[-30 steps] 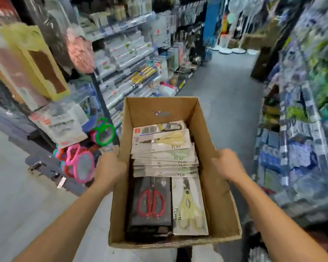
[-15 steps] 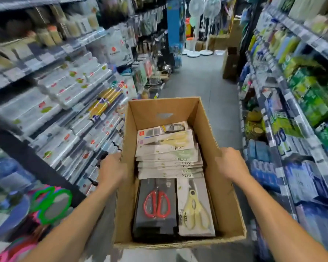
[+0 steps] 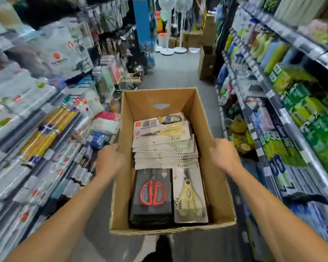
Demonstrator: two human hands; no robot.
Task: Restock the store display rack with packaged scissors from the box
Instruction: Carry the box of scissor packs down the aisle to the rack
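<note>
Carrying: a person is holding an open cardboard box [image 3: 215, 186] out in front at waist height, standing in a store aisle whose grey floor [image 3: 176, 72] is running ahead between two walls of goods.
Left hand: the left hand [image 3: 110, 161] is gripping the box's left wall from outside, fingers clenched around the cardboard near the rim.
Right hand: the right hand [image 3: 224, 156] is grasping the right wall the same way, fingers curled on the box; neither hand is touching a package.
Task's thing: the packaged scissors [image 3: 165, 146] are all lying inside the box. An overlapping fan of pale cards is filling the far half. A dark pack with red handles [image 3: 152, 192] and a pale pack with yellow handles [image 3: 189, 197] are sitting side by side in the near half.
Surroundings: left shelves [image 3: 36, 129] are showing blurred wrapped goods and hanging packets; right shelves [image 3: 292, 91] are showing green and blue bottles and boxes.
Display rack: I cannot tell which fixture is the one awaiting scissors; no scissors are showing on any hook or shelf.
Progress: judging by the full box, restocking is barely beginning.
Left to do: finding the rack, setting the box down or bracing it, then hanging the packs.
</note>
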